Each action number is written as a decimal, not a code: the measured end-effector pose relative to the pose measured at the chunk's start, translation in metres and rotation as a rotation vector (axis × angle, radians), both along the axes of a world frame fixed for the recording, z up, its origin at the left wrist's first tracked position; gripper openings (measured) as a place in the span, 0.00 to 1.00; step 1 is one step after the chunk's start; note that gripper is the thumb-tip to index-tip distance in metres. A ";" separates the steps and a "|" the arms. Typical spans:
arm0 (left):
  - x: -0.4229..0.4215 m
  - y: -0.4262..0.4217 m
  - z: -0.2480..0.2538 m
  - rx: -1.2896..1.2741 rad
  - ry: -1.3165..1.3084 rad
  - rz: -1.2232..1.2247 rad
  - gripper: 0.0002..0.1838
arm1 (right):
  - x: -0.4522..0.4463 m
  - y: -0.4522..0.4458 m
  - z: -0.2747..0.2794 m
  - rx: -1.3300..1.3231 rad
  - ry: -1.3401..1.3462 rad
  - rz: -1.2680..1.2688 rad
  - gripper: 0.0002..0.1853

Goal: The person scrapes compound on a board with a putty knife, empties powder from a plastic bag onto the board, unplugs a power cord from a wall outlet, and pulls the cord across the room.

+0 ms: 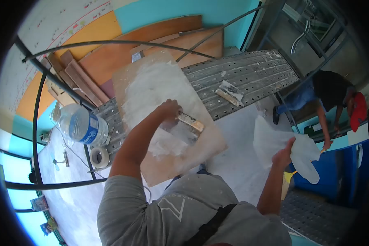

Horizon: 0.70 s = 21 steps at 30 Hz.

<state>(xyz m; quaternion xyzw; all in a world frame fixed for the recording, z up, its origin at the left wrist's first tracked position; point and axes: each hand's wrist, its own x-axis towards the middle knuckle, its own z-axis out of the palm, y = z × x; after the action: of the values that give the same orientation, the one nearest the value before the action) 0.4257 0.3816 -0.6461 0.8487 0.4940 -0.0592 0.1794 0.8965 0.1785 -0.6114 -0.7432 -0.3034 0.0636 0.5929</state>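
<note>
Much white material (151,86), spread but seemingly unfinished, lies under my left hand (169,111), gripping a scraper (191,123); my right hand (282,154) holds sheeting (269,137)

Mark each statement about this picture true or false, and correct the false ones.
1. The left hand holds a scraper at the board. True.
2. The right hand holds a white sheet. True.
3. Both hands are at the board. False: the right hand is apart from it.
4. A second scraper lies on the platform. True.
5. The other person's cap is green. False: the cap is red.
6. The tape is on the board. False: the tape is off it, near the bottle.
</note>
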 end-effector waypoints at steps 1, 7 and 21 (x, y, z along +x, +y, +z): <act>0.000 0.006 0.003 -0.032 -0.019 -0.002 0.22 | 0.000 0.002 0.010 -0.019 -0.029 -0.010 0.33; 0.013 0.051 -0.012 -0.126 -0.472 0.438 0.20 | 0.019 -0.006 0.033 0.264 0.478 -0.064 0.36; 0.105 -0.058 -0.015 -0.565 -1.051 0.423 0.44 | -0.110 0.088 0.085 0.308 0.743 0.458 0.26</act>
<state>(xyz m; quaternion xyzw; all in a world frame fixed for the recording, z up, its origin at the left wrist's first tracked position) 0.5308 0.3240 -0.6608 0.5684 0.4621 0.2742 0.6230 0.7863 0.2664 -0.5261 -0.4870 -0.2328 0.4092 0.7357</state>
